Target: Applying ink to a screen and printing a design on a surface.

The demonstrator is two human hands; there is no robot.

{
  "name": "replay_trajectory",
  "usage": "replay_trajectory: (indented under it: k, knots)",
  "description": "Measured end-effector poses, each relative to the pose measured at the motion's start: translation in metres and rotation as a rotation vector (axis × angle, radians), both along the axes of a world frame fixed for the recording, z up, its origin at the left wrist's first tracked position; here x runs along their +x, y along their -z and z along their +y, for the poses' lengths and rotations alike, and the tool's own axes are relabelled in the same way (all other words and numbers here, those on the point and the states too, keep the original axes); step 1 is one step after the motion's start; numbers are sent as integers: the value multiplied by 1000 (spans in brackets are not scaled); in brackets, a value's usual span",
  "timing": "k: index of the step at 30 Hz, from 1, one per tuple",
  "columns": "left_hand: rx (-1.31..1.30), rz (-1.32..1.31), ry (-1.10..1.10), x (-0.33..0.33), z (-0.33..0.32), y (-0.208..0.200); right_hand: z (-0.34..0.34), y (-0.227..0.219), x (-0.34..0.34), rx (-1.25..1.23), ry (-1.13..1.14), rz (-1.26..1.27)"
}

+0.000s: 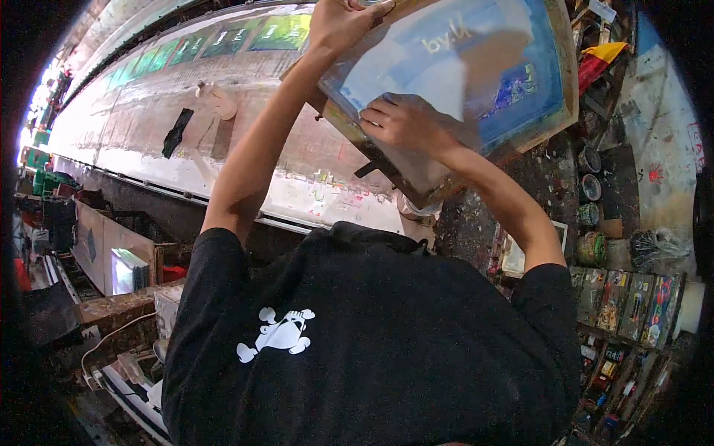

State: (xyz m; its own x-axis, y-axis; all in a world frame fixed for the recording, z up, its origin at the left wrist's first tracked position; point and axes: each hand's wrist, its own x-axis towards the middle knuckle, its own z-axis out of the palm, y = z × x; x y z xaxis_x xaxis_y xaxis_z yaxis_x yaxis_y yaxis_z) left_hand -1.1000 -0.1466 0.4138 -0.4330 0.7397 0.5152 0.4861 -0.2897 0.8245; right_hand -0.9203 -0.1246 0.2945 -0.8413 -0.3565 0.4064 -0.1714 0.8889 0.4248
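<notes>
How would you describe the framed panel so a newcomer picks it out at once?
Find the long, pale table slanting across the upper left. Overlapping its right end in view is the framed panel, with the left hand at its upper edge and the right hand over its face. Unlike the green rectangles along the table, it is large, blue and white, with a brownish border.

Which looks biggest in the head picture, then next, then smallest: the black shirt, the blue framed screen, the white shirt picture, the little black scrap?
Largest to smallest, as they look here:
1. Black shirt
2. Framed screen
3. White shirt picture
4. Black scrap
</notes>
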Motion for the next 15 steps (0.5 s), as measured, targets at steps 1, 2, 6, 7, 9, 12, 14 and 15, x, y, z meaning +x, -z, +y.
replay_trajectory:
  k: [1,2,6,7,9,12,14,15]
  knots:
    - [-2,-2,0,-1,0,1,0,5,3,-7,4,9]
    - [20,56,24,-3,-1,1,2,10,6,-9,4,6]
    - [44,-111,104,-4,0,1,6,19,12,-92,-29,-34]
    - [37,-110,105,-2,0,-1,5,15,14,-142,-32,-58]
    - [38,-73,118,2,0,-4,8,5,10,-167,-63,24]
    - [115,47,101,2,7,-2,11,2,-9,-112,-71,222]
    - [127,119,54,-3,6,0,10,-17,-30,-113,-157,280]
    - [136,62,101,1,10,0,11,-18,-29,-119,-136,279]
